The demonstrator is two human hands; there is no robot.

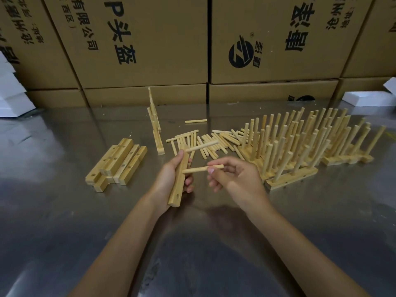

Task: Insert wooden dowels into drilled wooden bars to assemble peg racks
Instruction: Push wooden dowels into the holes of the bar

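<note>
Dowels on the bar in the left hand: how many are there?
2: one dowel near the bar's far end, one dowel mid-bar, pinched by the right hand.

I see my left hand (171,179) near the middle of the steel table (64,232), gripping a drilled bar (179,183) with two dowels (201,146) pointing right from it. My right hand (233,176), just right of it, pinches the nearer dowel (199,169). Left lies a stack of drilled bars (119,163). Beyond the hands lie loose dowels (210,142), with an upright rack (155,127) at their left. Finished peg racks (304,144) stand at right. Cardboard boxes (150,39) line the far edge.
</note>
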